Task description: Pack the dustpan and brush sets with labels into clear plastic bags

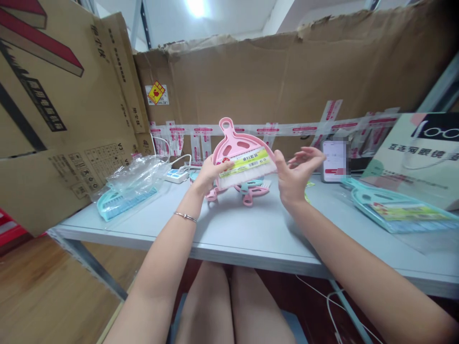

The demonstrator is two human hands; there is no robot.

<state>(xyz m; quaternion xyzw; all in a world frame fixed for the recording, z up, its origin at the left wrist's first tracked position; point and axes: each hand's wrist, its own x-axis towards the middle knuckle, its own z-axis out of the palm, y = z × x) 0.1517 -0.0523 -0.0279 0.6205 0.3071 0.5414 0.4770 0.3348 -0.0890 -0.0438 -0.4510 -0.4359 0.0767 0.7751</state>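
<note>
A pink dustpan and brush set (234, 145) is held up above the table with its handle loop at the top. White bristles run along its lower edge, under a yellow-green label (251, 162). My left hand (211, 173) is closed on its left side, the thumb lying across the front. At the right corner is my right hand (296, 174), fingers stretched out and apart; its thumb is at the dustpan's edge, and I cannot tell whether it touches. Behind and below, pink and teal brushes (253, 190) lie on the table, partly hidden by the set.
A teal dustpan set in clear plastic (125, 203) lies at the left, another teal set (405, 210) at the right. A phone (333, 162) stands near the printed box (423, 157). A white power strip (177, 176) is at the back. Cardboard (229, 86) walls the grey table (236, 239).
</note>
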